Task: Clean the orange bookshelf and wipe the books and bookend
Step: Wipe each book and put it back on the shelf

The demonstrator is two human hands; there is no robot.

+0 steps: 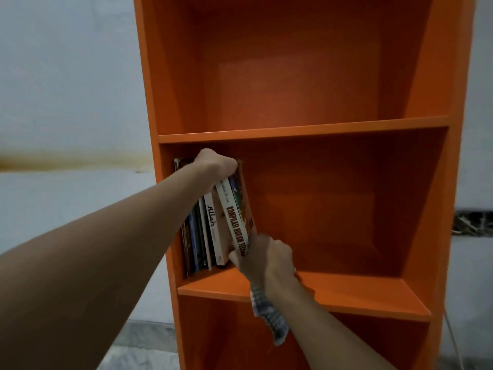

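Observation:
An orange bookshelf point(293, 129) fills the view. Several books point(210, 231) stand at the left end of its middle shelf, leaning right. My left hand point(213, 166) grips their top edges. The rightmost white book point(234, 222) is tilted, with an orange panel, perhaps the bookend point(246, 198), against its right side. My right hand point(262, 259) grips the bottom of that white book and also holds a grey checked cloth point(269, 313), which hangs down below my wrist.
The upper shelf compartment point(293, 76) holds nothing visible. The right part of the middle shelf board point(346, 292) is bare. A pale wall point(66, 89) stands to the left, and a thin white cord point(450, 335) hangs at the shelf's lower right.

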